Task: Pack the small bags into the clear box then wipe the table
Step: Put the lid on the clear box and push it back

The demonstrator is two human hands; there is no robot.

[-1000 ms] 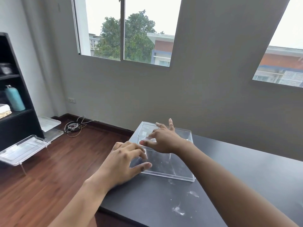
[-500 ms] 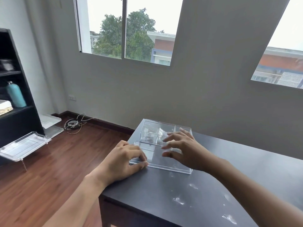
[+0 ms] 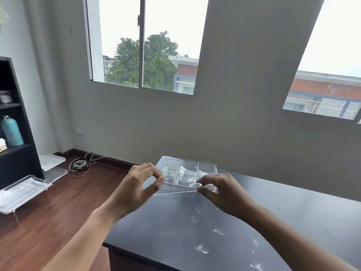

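Note:
The clear box (image 3: 207, 166) sits at the far left corner of the black table (image 3: 293, 212), close to the wall. It has inner dividers, and small bags (image 3: 185, 171) show through its walls. My left hand (image 3: 134, 188) pinches the box's near left corner between thumb and forefinger. My right hand (image 3: 224, 194) curls its fingers round the near right edge. The near edge between my hands looks slightly tilted. Whether it belongs to a lid or to the box I cannot tell.
White smears (image 3: 201, 249) dot the table in front of the box. To the left, beyond the table's edge, is wooden floor with clear trays (image 3: 21, 190) and a cable coil (image 3: 80, 164). A black shelf holds a teal bottle (image 3: 11, 132).
My right hand came off the box's top and drew back to the near right edge. My left hand shifted from resting at the near left corner to pinching it.

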